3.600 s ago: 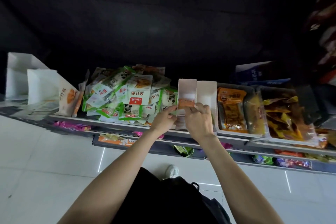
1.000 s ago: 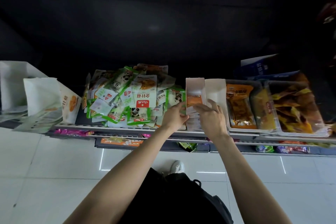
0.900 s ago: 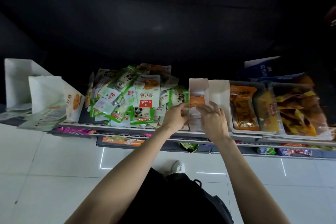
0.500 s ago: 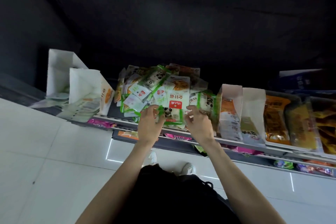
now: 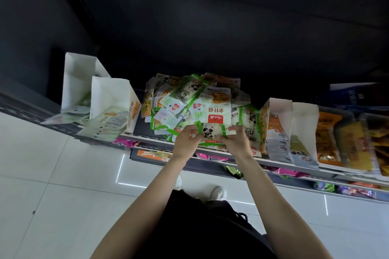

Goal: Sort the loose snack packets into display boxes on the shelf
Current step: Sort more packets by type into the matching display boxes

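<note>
A heap of loose snack packets [image 5: 195,103] in green, white and orange lies on the middle of the shelf [image 5: 147,137]. At its front edge a green-bordered panda packet [image 5: 210,131] is held from both sides. My left hand [image 5: 187,140] pinches its left edge and my right hand [image 5: 234,140] pinches its right edge. Two white display boxes [image 5: 277,111] with packets inside stand just right of the heap. Two more white display boxes [image 5: 105,94] stand at the left, with pale packets spilling from their fronts.
Right of the boxes, clear trays [image 5: 328,132] hold orange and yellow snack bags. A lower shelf [image 5: 210,160] carries pink and green packets. White floor tiles [image 5: 63,185] lie below, with my shoes [image 5: 219,192] close to the shelf base.
Both hands left the display box right of the heap and moved left to the heap's front. They now pinch the panda packet. The camera swung left, bringing the left boxes into view.
</note>
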Demonstrator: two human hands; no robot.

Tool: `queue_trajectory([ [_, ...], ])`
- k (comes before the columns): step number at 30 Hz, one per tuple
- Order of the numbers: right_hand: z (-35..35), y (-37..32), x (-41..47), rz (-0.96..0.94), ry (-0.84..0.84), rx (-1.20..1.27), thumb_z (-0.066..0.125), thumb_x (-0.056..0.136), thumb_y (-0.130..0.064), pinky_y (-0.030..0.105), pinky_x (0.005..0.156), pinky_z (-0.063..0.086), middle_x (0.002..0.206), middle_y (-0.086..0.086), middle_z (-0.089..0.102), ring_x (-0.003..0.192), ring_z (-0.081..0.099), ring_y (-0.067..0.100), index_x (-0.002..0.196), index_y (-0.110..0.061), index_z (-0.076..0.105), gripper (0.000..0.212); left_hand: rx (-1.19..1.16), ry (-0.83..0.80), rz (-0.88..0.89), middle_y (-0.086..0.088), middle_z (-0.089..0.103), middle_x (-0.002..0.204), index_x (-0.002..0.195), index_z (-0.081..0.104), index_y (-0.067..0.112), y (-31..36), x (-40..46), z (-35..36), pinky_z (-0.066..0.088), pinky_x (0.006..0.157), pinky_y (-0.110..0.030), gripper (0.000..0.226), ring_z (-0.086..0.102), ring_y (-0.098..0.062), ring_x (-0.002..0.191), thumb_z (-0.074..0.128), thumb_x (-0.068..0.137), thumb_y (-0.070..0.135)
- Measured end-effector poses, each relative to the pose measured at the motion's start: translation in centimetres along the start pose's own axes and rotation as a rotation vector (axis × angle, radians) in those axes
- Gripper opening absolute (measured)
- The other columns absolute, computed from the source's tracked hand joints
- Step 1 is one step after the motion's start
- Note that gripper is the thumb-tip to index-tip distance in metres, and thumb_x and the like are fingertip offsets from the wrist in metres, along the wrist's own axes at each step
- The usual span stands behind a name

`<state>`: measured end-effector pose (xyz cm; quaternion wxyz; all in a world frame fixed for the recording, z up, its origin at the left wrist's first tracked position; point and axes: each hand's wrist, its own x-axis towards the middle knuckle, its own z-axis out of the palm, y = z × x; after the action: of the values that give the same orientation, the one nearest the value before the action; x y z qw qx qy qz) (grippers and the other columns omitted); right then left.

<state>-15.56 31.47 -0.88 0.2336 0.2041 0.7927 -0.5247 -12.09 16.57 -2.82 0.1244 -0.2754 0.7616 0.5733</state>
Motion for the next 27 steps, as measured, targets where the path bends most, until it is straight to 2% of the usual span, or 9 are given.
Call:
queue_trajectory([
  [2, -0.6, 0.5, -1.0, 0.019, -0.057, 0.096, 0.073, 0.079, 0.001, 0.022, 0.052, 0.053, 0.100, 0.015, 0.065, 0.068, 0.068, 0.013, 0.111, -0.011, 0.040, 0.048, -0.147, -0.036, -0.103, -0.003, 0.061, 0.111, 0.124, 0.055, 0.009, -0.2, -0.2, 0.5, 0.048, 0.090, -0.033, 0.042, 0.059, -0.020, 0.105, 0.067, 0.086, 0.023],
  [6, -1.6, 2.1, -2.1, 0.001, -0.121, 0.001, 0.073, 0.081, -0.013, 0.035, 0.064, 0.058, 0.101, 0.010, 0.067, 0.080, 0.069, 0.020, 0.118, -0.018, 0.036, 0.052, -0.279, -0.198, -0.150, -0.013, 0.065, 0.109, 0.125, 0.053, 0.006, -0.3, -1.2, 0.9, 0.052, 0.080, -0.026, 0.050, 0.064, -0.023, 0.094, 0.073, 0.080, 0.007],
  [9, -2.9, 2.5, -2.3, -0.067, -0.058, -0.095, 0.069, 0.085, -0.029, 0.047, 0.081, 0.056, 0.111, 0.005, 0.064, 0.092, 0.067, 0.023, 0.126, -0.020, 0.035, 0.054, -0.225, -0.350, -0.117, -0.011, 0.066, 0.104, 0.129, 0.050, 0.014, 0.1, -2.5, 0.1, 0.053, 0.074, -0.020, 0.055, 0.064, -0.018, 0.088, 0.071, 0.080, 0.001],
  [13, -4.1, 1.4, -2.6, -0.096, -0.060, -0.035, 0.074, 0.081, -0.020, 0.039, 0.071, 0.058, 0.102, -0.004, 0.059, 0.081, 0.064, 0.011, 0.133, -0.020, 0.034, 0.065, 0.005, -0.413, 0.051, -0.005, 0.065, 0.116, 0.125, 0.051, 0.028, -0.5, -4.1, -2.0, 0.052, 0.088, -0.032, 0.052, 0.062, -0.018, 0.105, 0.071, 0.082, 0.007],
  [17, -3.9, -0.4, -3.4, -0.200, -0.188, -0.021, 0.074, 0.080, -0.011, 0.018, 0.053, 0.051, 0.098, -0.001, 0.062, 0.066, 0.066, 0.003, 0.128, -0.011, 0.045, 0.057, 0.335, -0.193, 0.233, 0.000, 0.064, 0.119, 0.129, 0.054, 0.024, -0.4, -6.3, -5.2, 0.048, 0.092, -0.033, 0.047, 0.060, -0.014, 0.110, 0.070, 0.084, 0.021],
  [20, -2.7, -3.1, -4.5, -0.350, -0.342, -0.145, 0.072, 0.083, -0.019, 0.012, 0.052, 0.047, 0.092, -0.007, 0.070, 0.060, 0.067, 0.004, 0.119, -0.022, 0.055, 0.040, 0.430, 0.015, 0.315, 0.000, 0.067, 0.112, 0.124, 0.059, 0.016, 0.2, -8.0, -8.6, 0.049, 0.084, -0.029, 0.043, 0.064, -0.015, 0.099, 0.071, 0.084, 0.024],
  [22, -1.0, -5.2, -5.2, -0.450, -0.385, -0.189, 0.069, 0.085, -0.026, 0.021, 0.058, 0.053, 0.102, 0.000, 0.071, 0.065, 0.070, 0.009, 0.128, -0.014, 0.053, 0.047, 0.467, 0.174, 0.392, 0.000, 0.070, 0.104, 0.116, 0.065, 0.013, 0.5, -8.5, -11.3, 0.052, 0.078, -0.029, 0.037, 0.065, -0.014, 0.087, 0.072, 0.082, 0.026],
  [24, 1.3, -7.5, -6.1, -0.564, -0.405, -0.179, 0.065, 0.088, -0.026, 0.042, 0.066, 0.058, 0.103, -0.001, 0.071, 0.071, 0.071, 0.009, 0.127, -0.008, 0.053, 0.044, 0.478, 0.352, 0.500, 0.001, 0.071, 0.098, 0.108, 0.069, 0.010, 0.4, -8.5, -14.3, 0.051, 0.075, -0.024, 0.032, 0.066, -0.013, 0.082, 0.074, 0.081, 0.025],
  [27, 5.6, -11.0, -7.6, -0.787, -0.354, -0.116, 0.060, 0.091, -0.017, 0.027, 0.052, 0.056, 0.094, -0.014, 0.069, 0.066, 0.069, 0.001, 0.106, -0.016, 0.059, 0.015, 0.402, 0.623, 0.631, 0.011, 0.067, 0.104, 0.108, 0.068, 0.013, 0.6, -7.6, -19.1, 0.041, 0.083, -0.008, 0.024, 0.060, 0.000, 0.092, 0.069, 0.085, 0.020],
])
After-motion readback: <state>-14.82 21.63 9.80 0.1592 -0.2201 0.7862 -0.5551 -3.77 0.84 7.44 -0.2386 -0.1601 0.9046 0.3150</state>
